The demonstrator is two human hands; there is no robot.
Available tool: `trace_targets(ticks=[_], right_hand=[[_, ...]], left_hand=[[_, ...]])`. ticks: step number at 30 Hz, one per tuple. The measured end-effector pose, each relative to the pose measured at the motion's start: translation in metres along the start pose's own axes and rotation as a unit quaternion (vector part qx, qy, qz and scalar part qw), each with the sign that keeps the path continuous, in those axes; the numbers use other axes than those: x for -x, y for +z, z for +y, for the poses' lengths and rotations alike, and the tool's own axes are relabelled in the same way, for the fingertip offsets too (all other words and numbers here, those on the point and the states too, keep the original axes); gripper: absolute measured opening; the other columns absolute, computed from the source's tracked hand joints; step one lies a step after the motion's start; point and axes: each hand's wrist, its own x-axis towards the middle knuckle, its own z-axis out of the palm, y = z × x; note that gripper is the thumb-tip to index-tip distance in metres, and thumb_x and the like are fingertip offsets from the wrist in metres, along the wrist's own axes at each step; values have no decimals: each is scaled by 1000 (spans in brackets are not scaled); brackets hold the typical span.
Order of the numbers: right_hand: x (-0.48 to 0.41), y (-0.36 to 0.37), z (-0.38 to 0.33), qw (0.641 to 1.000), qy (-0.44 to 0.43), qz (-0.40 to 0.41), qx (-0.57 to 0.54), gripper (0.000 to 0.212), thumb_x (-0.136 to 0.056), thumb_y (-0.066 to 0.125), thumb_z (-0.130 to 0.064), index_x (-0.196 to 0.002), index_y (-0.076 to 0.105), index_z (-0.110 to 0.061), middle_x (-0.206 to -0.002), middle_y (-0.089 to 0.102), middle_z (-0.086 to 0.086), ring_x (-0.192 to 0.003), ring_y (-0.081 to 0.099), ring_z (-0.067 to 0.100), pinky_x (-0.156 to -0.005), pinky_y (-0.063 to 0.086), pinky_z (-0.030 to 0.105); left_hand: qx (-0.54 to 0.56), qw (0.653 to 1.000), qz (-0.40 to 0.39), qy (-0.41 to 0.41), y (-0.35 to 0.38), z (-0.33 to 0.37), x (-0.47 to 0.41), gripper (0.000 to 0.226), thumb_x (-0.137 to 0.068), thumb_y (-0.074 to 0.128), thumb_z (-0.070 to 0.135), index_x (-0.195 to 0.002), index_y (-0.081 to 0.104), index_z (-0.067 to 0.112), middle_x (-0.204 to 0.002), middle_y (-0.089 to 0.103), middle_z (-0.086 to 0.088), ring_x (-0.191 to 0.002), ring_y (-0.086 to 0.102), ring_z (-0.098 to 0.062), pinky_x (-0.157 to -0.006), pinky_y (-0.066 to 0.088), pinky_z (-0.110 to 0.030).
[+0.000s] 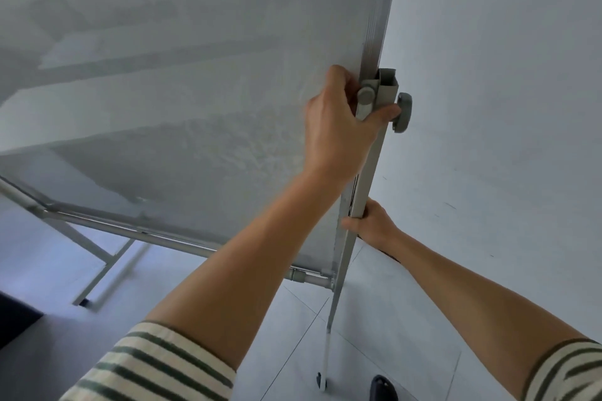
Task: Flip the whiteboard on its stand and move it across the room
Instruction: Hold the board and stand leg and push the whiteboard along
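Both hands sit at the frame's right: left hand (338, 127) wraps the whiteboard (195, 75) edge by the knob (403, 111), right hand (374, 225) grips the upright post (368, 172) below.

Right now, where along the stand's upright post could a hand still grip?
Bare post lies between the left hand at the knob and the right hand, and below the crossbar toward the caster. The knob area is crowded.

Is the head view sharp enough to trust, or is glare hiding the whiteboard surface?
Head view: soft, even light, no hard glare; the whiteboard shows dim, blurry reflections; wide-angle lens bends the stand post; left hand and knob are fairly sharp.
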Motion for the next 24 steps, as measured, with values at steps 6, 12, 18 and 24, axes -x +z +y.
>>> trace_targets(ticks=[6, 12, 18, 24], right_hand=[[52, -14, 23, 1000, 0, 12, -8, 15, -60, 61, -31, -69, 50, -25, -59, 52, -13, -64, 48, 15, -67, 41, 33], [89, -38, 49, 1000, -11, -4, 10, 24, -54, 60, -42, -70, 50, -28, -64, 52, -10, -68, 51, 18, -70, 44, 37], [135, -78, 87, 998, -43, -32, 14, 23, -61, 64, -35, -76, 49, -26, -70, 54, -7, -70, 53, 18, -69, 45, 36], [195, -123, 127, 998, -49, -30, 11, 22, -71, 68, -24, -82, 50, -21, -74, 56, -4, -72, 54, 20, -69, 46, 37]], left_hand=[[-1, 1000, -20, 4, 10, 33, 44, 48, -65, 85, 30, -86, 50, 6, -63, 46, 11, -54, 42, -10, -56, 48, -31], [-18, 1000, -13, -14, 28, 70, 85, 50, -63, 86, 29, -83, 44, 11, -67, 52, 4, -59, 50, -24, -61, 55, -45], [-29, 999, 42, -15, 72, 113, 142, 45, -66, 84, 28, -84, 45, 13, -71, 51, 5, -65, 50, -16, -66, 53, -39], [-28, 998, 53, -19, 118, 159, 196, 44, -68, 83, 28, -85, 45, 14, -76, 51, 5, -69, 49, -13, -68, 53, -37]])
